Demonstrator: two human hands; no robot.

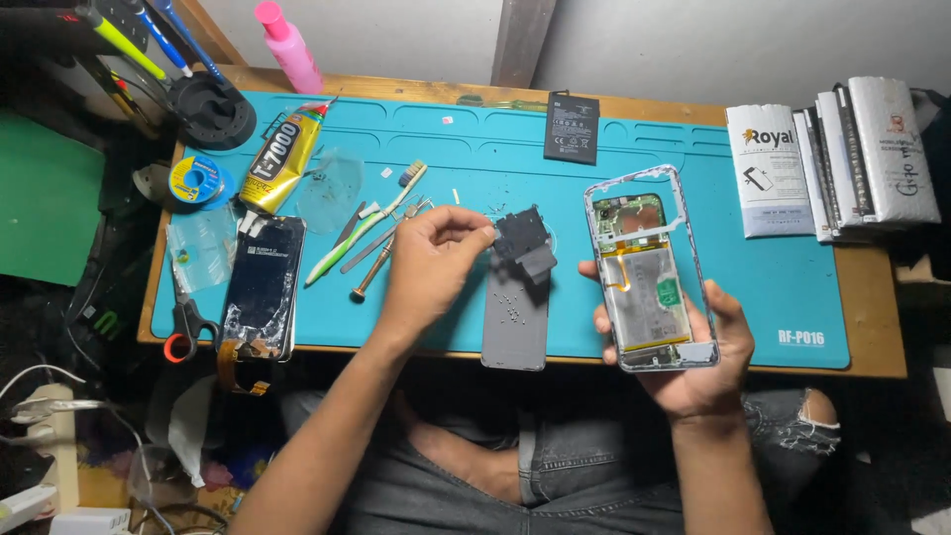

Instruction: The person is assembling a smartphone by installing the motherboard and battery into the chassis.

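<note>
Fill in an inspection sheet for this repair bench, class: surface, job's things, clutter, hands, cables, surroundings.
Surface: teal work mat on a wooden desk.
Job's things: opened phone frame, its inside showing; black cover part; grey plate with tiny screws.
Clutter: cracked phone screen, yellow glue tube, toothbrush, scissors, loose black battery, pink bottle, white packets.
Hands: left hand pinches something too small to tell, beside the cover part; right hand holds the phone frame.
Cables: white leads at lower left.
Surroundings: the person's knees in jeans below the desk.
</note>
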